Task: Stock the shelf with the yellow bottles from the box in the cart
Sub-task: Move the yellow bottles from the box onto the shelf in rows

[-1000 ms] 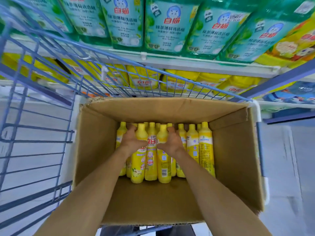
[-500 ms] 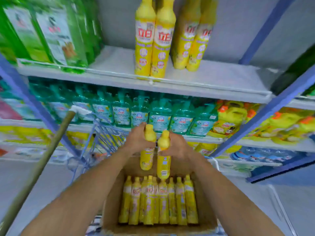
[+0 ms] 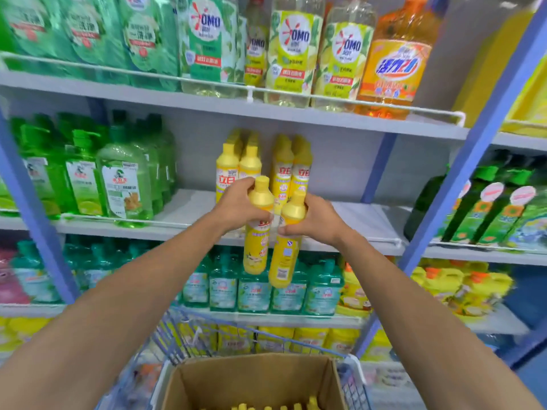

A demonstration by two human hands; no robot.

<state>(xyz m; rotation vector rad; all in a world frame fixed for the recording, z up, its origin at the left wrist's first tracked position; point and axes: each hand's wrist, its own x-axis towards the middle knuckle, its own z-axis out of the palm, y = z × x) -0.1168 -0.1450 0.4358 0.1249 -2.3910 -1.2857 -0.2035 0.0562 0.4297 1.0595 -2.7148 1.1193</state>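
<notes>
My left hand [image 3: 236, 204] grips the neck of one yellow bottle [image 3: 257, 250], and my right hand [image 3: 318, 221] grips a second yellow bottle [image 3: 284, 261] beside it. Both bottles hang upright in front of the grey middle shelf [image 3: 364, 220], just before the edge. Several yellow bottles [image 3: 291, 170] stand on that shelf behind my hands. The cardboard box [image 3: 251, 380] sits in the blue wire cart [image 3: 189, 335] at the bottom, with yellow caps [image 3: 296, 406] showing inside.
Green bottles [image 3: 121, 179] fill the shelf's left part; dark green bottles [image 3: 485, 208] stand in the bay to the right. A blue upright [image 3: 461, 179] divides the bays. Bare shelf lies right of the yellow bottles. OMO bottles [image 3: 293, 54] stand on the shelf above, teal bottles [image 3: 254, 288] below.
Both hands took a bottle each from the box and raised them from cart level up to the middle shelf. The view tilted upward with them.
</notes>
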